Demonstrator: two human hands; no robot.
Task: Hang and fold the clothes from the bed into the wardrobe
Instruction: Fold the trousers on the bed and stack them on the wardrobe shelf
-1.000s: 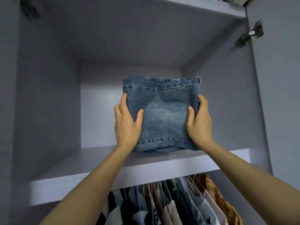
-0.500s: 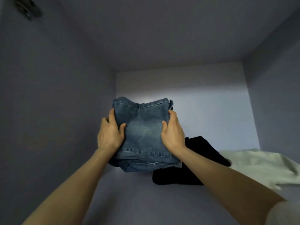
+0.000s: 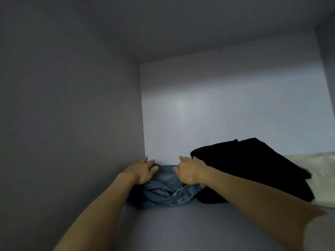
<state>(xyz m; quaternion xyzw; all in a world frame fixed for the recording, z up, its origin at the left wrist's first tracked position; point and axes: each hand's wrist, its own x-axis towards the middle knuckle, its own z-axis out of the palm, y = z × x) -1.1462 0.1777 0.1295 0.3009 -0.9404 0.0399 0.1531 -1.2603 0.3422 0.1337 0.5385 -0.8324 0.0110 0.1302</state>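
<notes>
Both hands are working deep inside the wardrobe compartment here, and the folded jeans (image 3: 164,191) are lying on the shelf (image 3: 199,229), tucked into the back left corner where the left side wall (image 3: 72,124) is meeting the back panel (image 3: 226,109). The denim stack is sitting flat, its zipper and waistband edges facing the camera.

The left hand (image 3: 143,172) is resting on the top left of the jeans, fingers (image 3: 150,163) stretched forward and fairly straight, pressing down on the denim rather than curling around it, the tips reaching close to the corner. The right hand (image 3: 188,172) is lying on the top right of the stack, palm down, and its fingers (image 3: 182,158) are looking relaxed and extended too; whether the thumb is hooking under the fabric, I cannot tell, as that side is hidden.

Just beside the jeans on the right, a black folded garment (image 3: 253,169) is sitting on the same shelf, touching the denim's right edge, and the right forearm is crossing in front of it. Further right, a pale cream garment (image 3: 320,178) is lying against the black one, running out of view. The compartment's ceiling (image 3: 181,24) is looming overhead, dim and grey.
</notes>
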